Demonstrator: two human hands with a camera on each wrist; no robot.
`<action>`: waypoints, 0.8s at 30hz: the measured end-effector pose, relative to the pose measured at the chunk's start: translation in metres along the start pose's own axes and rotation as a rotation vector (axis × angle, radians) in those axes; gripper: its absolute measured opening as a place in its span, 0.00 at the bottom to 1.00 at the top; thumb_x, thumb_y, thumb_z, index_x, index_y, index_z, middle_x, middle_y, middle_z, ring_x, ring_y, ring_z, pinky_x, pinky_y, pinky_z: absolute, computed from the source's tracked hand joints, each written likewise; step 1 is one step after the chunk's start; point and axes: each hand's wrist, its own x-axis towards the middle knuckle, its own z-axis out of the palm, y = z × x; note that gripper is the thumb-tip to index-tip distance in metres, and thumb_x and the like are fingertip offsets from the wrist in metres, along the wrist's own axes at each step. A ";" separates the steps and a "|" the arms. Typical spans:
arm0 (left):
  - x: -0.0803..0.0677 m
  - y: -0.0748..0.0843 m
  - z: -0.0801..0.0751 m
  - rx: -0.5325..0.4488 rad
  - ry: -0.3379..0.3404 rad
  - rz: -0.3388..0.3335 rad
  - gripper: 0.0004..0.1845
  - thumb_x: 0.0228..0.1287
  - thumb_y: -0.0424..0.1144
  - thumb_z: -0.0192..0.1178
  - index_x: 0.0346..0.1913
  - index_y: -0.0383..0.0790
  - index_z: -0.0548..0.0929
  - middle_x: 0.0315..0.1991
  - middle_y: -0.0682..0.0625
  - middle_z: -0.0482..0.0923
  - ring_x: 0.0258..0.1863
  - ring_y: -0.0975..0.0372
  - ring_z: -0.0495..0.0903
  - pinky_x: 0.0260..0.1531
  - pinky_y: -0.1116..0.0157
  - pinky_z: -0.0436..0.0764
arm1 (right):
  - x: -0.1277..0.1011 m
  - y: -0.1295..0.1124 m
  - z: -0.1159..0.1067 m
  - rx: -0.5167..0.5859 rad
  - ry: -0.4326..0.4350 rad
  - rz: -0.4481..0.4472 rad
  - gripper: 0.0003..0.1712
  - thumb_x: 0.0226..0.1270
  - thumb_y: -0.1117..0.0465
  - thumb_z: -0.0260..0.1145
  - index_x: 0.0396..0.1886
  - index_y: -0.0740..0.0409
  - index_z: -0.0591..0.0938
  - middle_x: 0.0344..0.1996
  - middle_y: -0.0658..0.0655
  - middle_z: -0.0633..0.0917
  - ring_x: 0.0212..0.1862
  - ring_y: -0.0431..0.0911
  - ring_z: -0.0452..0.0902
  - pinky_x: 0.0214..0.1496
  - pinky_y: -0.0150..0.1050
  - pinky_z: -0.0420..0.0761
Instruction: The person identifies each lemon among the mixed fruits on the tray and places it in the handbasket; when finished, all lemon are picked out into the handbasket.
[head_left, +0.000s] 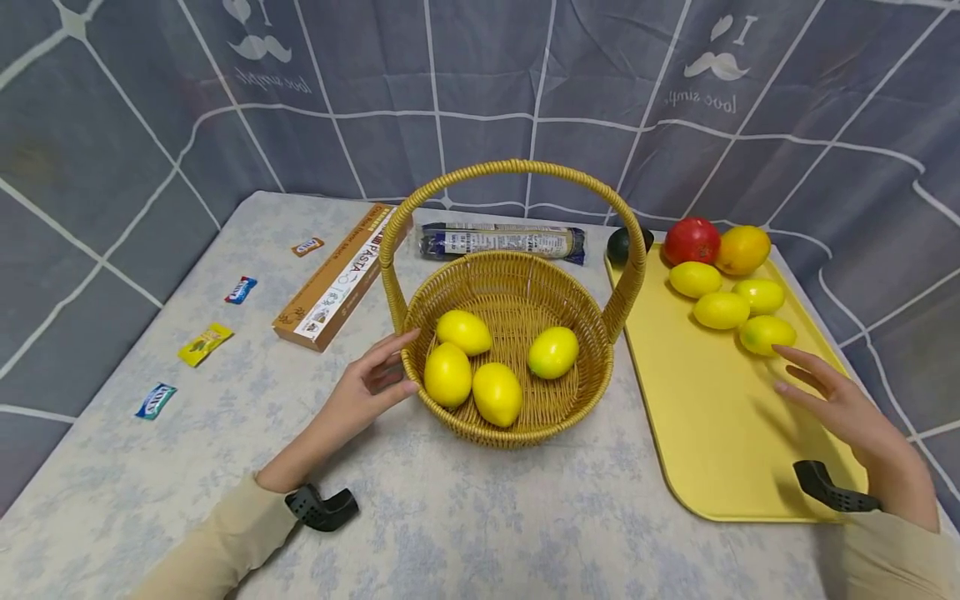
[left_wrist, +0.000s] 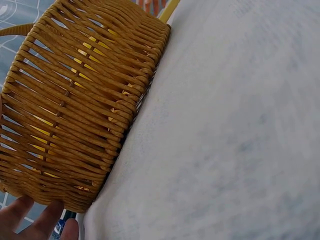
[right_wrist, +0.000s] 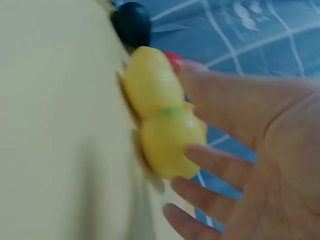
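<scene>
Evidently the work in hand is moving lemons from the yellow tray (head_left: 705, 433) into the wicker basket (head_left: 517, 287), and it looks partway done: four lemons lie in the basket and four more sit at the tray's far right corner, beside a red fruit (head_left: 692, 240) and an orange one (head_left: 742, 249). The right hand (head_left: 843, 408) hovers over the tray with fingers spread and straight, holding nothing, its fingertips just short of the nearest lemon (head_left: 767, 334). The left hand (head_left: 367, 387) is also open, with relaxed fingers touching the basket's near left wall as if to steady it. The basket stands near the middle of the desk (head_left: 465, 525), just left of the tray. By my judgement, the next move calls for the right hand to close round that nearest lemon without nudging its neighbours off the tray's edge.
</scene>
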 end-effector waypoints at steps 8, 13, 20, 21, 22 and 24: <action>0.000 0.000 0.000 -0.004 0.003 0.000 0.31 0.64 0.33 0.60 0.69 0.42 0.65 0.71 0.45 0.49 0.63 0.48 0.61 0.58 0.53 0.68 | 0.044 -0.013 0.001 0.066 0.095 0.226 0.42 0.72 0.50 0.52 0.74 0.61 0.43 0.71 0.68 0.43 0.66 0.59 0.53 0.55 0.21 0.62; 0.001 -0.003 0.000 -0.003 0.001 0.012 0.31 0.64 0.32 0.60 0.69 0.41 0.64 0.71 0.45 0.50 0.62 0.48 0.62 0.57 0.53 0.68 | 0.067 -0.014 0.012 0.079 0.135 0.277 0.47 0.71 0.48 0.54 0.71 0.70 0.39 0.67 0.77 0.42 0.62 0.71 0.46 0.59 0.35 0.65; 0.000 -0.005 0.001 -0.012 0.004 0.025 0.31 0.64 0.32 0.60 0.69 0.42 0.65 0.71 0.46 0.51 0.62 0.49 0.63 0.57 0.52 0.68 | 0.073 -0.025 0.042 -0.050 0.178 0.197 0.42 0.66 0.50 0.61 0.65 0.72 0.53 0.58 0.80 0.59 0.54 0.69 0.56 0.52 0.59 0.60; 0.000 -0.004 0.002 -0.013 0.003 0.025 0.31 0.63 0.32 0.60 0.69 0.42 0.65 0.71 0.46 0.51 0.62 0.49 0.63 0.57 0.52 0.68 | 0.070 -0.029 0.046 -0.072 0.161 0.175 0.40 0.66 0.51 0.62 0.64 0.72 0.56 0.57 0.79 0.61 0.51 0.69 0.58 0.48 0.57 0.62; 0.000 -0.004 0.001 -0.013 0.004 0.026 0.31 0.63 0.32 0.61 0.69 0.42 0.65 0.71 0.46 0.51 0.62 0.49 0.63 0.57 0.52 0.68 | 0.067 -0.034 0.048 -0.093 0.138 0.152 0.38 0.66 0.51 0.62 0.63 0.71 0.58 0.56 0.78 0.63 0.50 0.67 0.60 0.46 0.53 0.64; 0.000 -0.004 0.001 -0.011 0.005 0.030 0.31 0.63 0.32 0.61 0.69 0.42 0.65 0.71 0.46 0.52 0.62 0.49 0.63 0.57 0.52 0.68 | 0.058 -0.050 0.051 -0.106 0.092 0.096 0.36 0.67 0.53 0.62 0.64 0.70 0.60 0.55 0.76 0.65 0.48 0.62 0.62 0.44 0.43 0.68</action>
